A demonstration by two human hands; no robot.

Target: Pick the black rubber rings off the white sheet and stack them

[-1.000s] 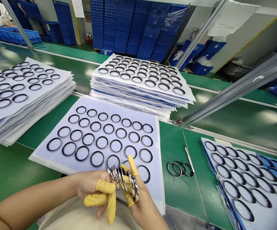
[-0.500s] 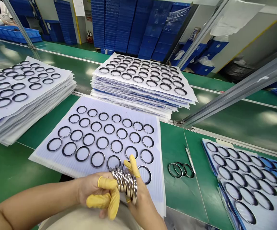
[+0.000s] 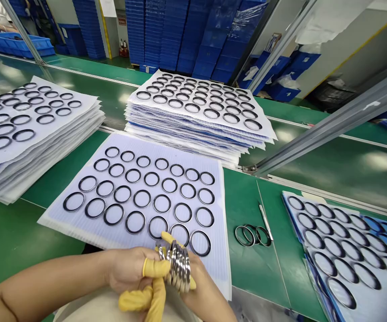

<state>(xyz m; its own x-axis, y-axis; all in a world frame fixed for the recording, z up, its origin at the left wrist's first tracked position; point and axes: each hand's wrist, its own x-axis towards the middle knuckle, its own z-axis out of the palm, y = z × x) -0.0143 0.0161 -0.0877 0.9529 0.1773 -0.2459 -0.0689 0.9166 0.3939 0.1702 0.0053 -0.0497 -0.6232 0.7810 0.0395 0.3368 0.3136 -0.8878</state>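
A stack of shiny metal rings sits around the fingers of my right hand, closed on it low in front of my body. My left hand, in yellow finger cots, pinches the ring at the left end of the stack, tilted slightly apart from the others. Its other fingers curl below. Just beyond both hands, a white foam sheet lies on the green table, with rows of dark-edged rings flat on it. My right fingertips overlap the sheet's near edge in view.
Several loose rings and a white pen-like tool lie right of the sheet. Stacked ring-covered sheets stand at left, behind and at right. A metal post slants across the right. Another person's arm shows far left.
The stack in my right hand has turned more upright and spread a little. My left thumb and fingers have moved right, onto its left end. The view has shifted slightly.
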